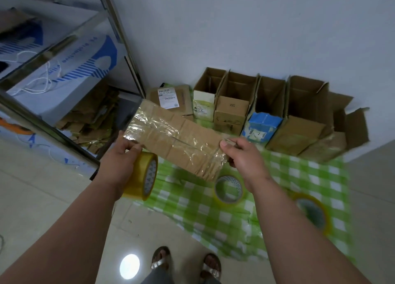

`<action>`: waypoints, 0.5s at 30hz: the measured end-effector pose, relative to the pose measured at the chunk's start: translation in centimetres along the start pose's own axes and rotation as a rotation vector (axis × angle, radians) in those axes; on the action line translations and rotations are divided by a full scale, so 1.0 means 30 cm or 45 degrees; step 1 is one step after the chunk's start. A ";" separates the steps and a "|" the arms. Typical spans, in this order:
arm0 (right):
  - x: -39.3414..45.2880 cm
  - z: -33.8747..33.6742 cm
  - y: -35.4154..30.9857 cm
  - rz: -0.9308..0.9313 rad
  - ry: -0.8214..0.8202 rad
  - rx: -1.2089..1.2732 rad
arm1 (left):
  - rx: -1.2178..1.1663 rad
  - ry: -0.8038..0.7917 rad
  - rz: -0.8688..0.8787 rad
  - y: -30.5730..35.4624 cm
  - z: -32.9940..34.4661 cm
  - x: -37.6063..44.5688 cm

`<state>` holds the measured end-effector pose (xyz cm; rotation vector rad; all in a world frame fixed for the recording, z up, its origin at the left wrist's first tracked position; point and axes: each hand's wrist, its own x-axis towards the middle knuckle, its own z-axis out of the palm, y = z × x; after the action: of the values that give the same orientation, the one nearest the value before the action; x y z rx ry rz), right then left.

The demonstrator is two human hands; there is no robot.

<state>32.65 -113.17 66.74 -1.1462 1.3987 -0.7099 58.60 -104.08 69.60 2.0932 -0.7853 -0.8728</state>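
Cardboard box aloft over checked cloth, long axis slanting far-left to near-right; brown, creased, glossy with clear tape. Left grip clutching tape roll (and box end); right grip pinching other end.

Hanging tilted in mid-air: long brown tape-wrapped cardboard box; sitting on edge just beside its left end: yellowish packing-tape roll.

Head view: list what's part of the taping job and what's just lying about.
In use: taped box, held at its ends by left hand and right hand; yellow tape roll gripped by the left hand.
Lying about: two spare rolls on the checked cloth; open cartons; labelled parcel.
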 end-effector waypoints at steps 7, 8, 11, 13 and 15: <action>-0.047 0.060 0.034 0.023 0.205 0.095 | -0.247 0.021 -0.121 -0.026 -0.111 0.032; -0.055 0.076 0.039 0.034 0.244 0.140 | -0.309 -0.005 -0.134 -0.023 -0.134 0.040; -0.082 0.154 0.048 0.059 0.317 0.207 | -0.411 -0.214 -0.104 -0.012 -0.162 0.056; -0.099 0.221 0.043 0.072 0.339 0.130 | -0.446 -0.399 -0.102 -0.004 -0.155 0.050; -0.113 0.282 0.043 0.095 0.396 0.006 | -0.441 -0.563 -0.124 -0.008 -0.145 0.040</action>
<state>40.14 -108.01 65.30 -1.0032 1.6895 -0.8640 62.71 -103.19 71.21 1.6641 -0.6936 -1.4448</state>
